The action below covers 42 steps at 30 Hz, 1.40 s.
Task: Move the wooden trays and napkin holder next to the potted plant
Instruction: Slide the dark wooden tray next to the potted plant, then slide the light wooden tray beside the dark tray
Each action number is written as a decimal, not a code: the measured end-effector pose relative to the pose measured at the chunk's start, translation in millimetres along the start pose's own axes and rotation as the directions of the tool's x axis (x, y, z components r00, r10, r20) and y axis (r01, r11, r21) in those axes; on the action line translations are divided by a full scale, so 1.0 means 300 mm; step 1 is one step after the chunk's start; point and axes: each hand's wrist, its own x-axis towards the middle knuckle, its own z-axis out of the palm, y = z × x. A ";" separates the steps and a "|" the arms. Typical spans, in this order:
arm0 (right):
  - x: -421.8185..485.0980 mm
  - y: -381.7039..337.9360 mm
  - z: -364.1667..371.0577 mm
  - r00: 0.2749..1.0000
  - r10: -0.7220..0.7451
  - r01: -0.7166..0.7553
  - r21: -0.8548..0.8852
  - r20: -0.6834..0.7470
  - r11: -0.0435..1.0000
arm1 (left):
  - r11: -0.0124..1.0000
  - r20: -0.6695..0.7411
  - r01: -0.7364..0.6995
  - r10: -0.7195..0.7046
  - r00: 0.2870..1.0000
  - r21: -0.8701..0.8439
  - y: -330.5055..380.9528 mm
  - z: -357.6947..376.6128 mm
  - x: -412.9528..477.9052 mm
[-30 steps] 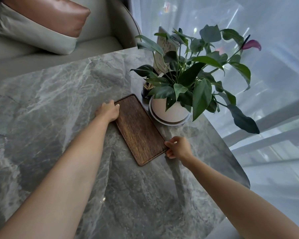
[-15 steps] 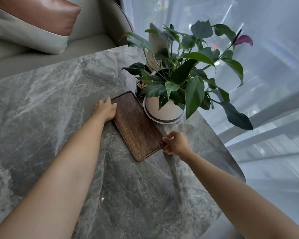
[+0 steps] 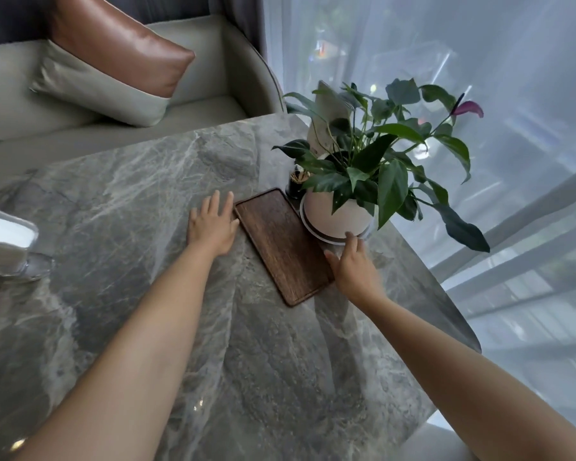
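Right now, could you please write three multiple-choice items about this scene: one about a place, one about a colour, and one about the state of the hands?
1. Where does the wooden tray lie?
A. On the sofa
B. On the marble table, beside the potted plant
C. On the floor

2. What colour is the plant's pot?
A. White
B. Black
C. Blue

3. How are the left hand and right hand?
A. Both lifting the tray
B. Both closed in fists
C. Open, fingers spread, at the tray's edges

Answers:
1 B: the tray sits flat on the table next to the pot.
2 A: the round pot is white.
3 C: both hands are open; neither grips the tray.
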 end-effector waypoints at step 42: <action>-0.925 -1.390 0.802 0.735 -0.581 0.672 -0.262 0.349 0.693 | 0.883 -0.040 0.468 -0.469 0.882 -0.029 -1.548 0.015 -1.168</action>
